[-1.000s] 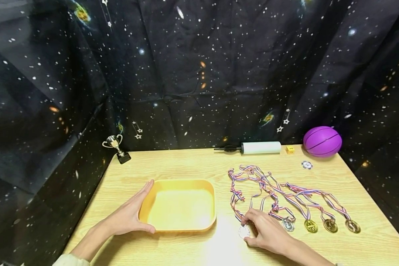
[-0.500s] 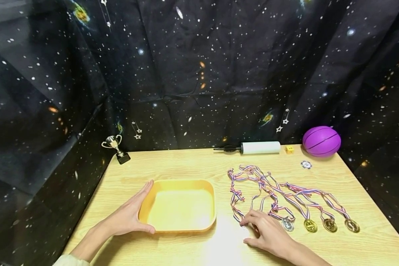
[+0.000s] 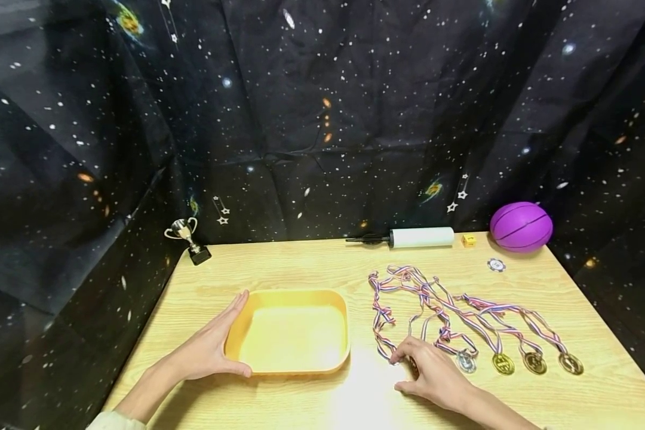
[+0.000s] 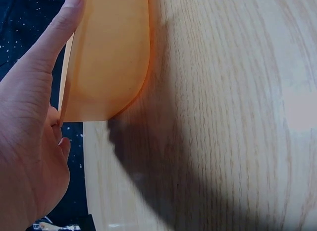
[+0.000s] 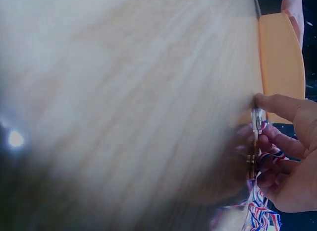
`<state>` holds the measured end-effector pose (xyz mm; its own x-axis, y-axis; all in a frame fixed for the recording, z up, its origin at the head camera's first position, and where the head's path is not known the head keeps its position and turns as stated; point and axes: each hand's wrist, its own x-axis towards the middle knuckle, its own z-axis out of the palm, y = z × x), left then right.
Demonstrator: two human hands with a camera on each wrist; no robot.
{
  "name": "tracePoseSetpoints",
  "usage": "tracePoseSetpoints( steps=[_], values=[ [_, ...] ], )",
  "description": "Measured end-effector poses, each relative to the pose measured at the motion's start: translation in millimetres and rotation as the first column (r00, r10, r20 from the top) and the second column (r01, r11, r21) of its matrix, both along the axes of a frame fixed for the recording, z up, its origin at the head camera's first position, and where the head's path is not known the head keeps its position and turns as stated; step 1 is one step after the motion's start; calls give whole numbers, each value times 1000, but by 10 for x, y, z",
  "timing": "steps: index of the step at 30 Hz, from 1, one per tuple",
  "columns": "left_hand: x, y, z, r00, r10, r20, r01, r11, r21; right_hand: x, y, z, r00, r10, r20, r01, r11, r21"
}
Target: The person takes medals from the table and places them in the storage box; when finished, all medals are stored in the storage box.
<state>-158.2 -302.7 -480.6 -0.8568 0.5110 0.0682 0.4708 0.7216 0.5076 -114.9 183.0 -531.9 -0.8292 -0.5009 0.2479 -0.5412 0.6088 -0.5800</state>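
Observation:
A shallow orange-yellow plastic tray (image 3: 287, 362) stands on the table at centre left. My left hand (image 3: 209, 349) grips its left end, thumb at the near corner and fingers at the far corner; in the left wrist view the thumb (image 4: 59, 28) lies along the rim. My right hand (image 3: 432, 373) pinches a silver medal (image 5: 257, 119) at its edges, low over the table. The fingers hide most of this medal in the head view. Close under the palm is a darker, bronze-coloured medal (image 3: 412, 366). Tangled striped ribbons (image 3: 424, 292) run from the medals across the table.
Right of my hand lie another silver medal (image 3: 466, 361), a gold medal (image 3: 503, 363) and two darker ones. At the back are a small trophy (image 3: 190, 240), a white hand pump (image 3: 421, 237), a yellow cube (image 3: 469, 240), a poker chip (image 3: 496, 264) and a purple ball (image 3: 521, 227).
The silver medal between my right fingers has become mostly hidden, and the bronze-coloured medal now shows under the palm. My left hand and the tray have stayed in place.

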Motion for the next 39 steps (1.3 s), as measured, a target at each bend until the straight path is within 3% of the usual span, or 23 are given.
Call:
tracePoseSetpoints(
  steps=[11,17,25,32,39],
  values=[
    [6,-3,12,1000,5,2,-5,1000,1,-5,-33,47,1000,1,0,-1,1000,31],
    [5,-12,4,1000,5,7,-5,1000,-2,-1,-54,181,999,-24,-47,26,999,45],
    [1,-20,3,1000,-1,-8,1,1000,-15,-68,12,544,997,-44,-69,48,997,60],
    [13,-19,16,1000,1,-1,-1,1000,-26,-168,69,874,986,-49,-160,59,996,60],
    [2,-19,17,1000,5,8,-5,1000,-26,-410,67,1297,994,-19,-105,18,1000,-10]
  ],
)
